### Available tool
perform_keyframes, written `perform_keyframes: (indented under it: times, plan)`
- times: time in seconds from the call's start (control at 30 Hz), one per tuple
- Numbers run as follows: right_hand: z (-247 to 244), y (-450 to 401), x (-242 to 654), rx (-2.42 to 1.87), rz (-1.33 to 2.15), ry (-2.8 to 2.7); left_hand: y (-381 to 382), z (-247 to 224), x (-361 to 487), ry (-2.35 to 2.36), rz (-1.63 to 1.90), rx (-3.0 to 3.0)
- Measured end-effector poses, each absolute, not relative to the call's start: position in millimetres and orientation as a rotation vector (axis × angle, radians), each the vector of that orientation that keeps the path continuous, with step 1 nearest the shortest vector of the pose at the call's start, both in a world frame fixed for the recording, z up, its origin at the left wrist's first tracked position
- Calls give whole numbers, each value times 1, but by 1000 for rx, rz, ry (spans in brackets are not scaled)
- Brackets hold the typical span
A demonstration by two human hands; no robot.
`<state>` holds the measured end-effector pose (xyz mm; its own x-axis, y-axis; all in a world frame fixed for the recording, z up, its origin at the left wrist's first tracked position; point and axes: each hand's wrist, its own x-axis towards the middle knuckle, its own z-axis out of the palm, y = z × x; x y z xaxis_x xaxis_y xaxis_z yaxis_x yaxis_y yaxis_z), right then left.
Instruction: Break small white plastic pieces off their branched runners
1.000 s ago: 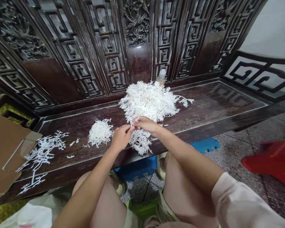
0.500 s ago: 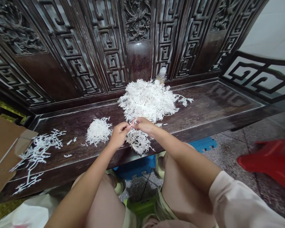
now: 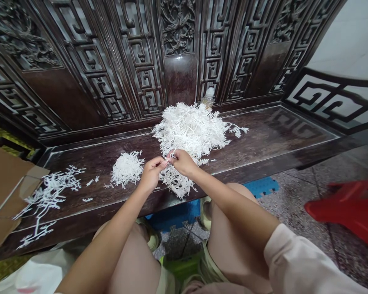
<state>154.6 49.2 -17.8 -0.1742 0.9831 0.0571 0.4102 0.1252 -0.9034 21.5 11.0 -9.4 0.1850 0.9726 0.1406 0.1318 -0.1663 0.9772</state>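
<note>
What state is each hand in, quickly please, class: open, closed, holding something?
Left hand: closed in a pinch; anything within its grip is too small to tell.
Right hand: closed, holding a small white piece.

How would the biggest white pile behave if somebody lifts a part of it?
The biggest white pile would probably come up tangled, since its branching pieces cross each other. It is likely light for its size, because those pieces look slender. It may shed bits, as small loose pieces lie elsewhere on the bench.
</note>
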Motion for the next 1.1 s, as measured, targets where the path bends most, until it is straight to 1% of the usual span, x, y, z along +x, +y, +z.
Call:
perform_keyframes:
  times: [0.1,0.13,0.2,0.27,0.3,0.37,0.4,0.47,0.6,0.8,0.87,0.97,1.03,1.1]
  plan:
    - [-21,63,168,-1505,660,-1694,4,3,25,1044,1073,1573]
    - [-21,68,172,-1499,665,-1696,6,4,22,1068,1066,1593]
    - [-21,74,176,-1472,824,-1647,18,-2,8,1257,1068,1625]
    - [-20,73,175,-1424,1081,-1560,38,-19,-19,1637,1019,1656]
    - [-18,71,172,-1398,1210,-1513,48,-29,-36,1861,918,1680]
    - [-15,63,166,-1345,1434,-1429,62,-51,-73,2199,544,1668]
    - [-13,59,164,-1324,1520,-1389,65,-61,-89,2273,337,1630]
    - [-12,53,161,-1279,1650,-1320,66,-75,-111,2329,193,1581]
    - [-12,51,160,-1194,1764,-1294,62,-81,-116,2390,103,1558]
    - [-9,48,159,-1186,1790,-1255,66,-76,-94,2497,32,1570]
    - [-7,46,158,-1193,1795,-1261,66,-76,-91,2542,69,1566]
    - [-7,46,158,-1218,1792,-1266,63,-74,-84,2478,263,1543]
    - [-8,47,157,-1234,1793,-1260,60,-69,-75,2303,443,1539]
    - [-11,48,156,-1237,1797,-1254,57,-62,-60,2033,619,1567]
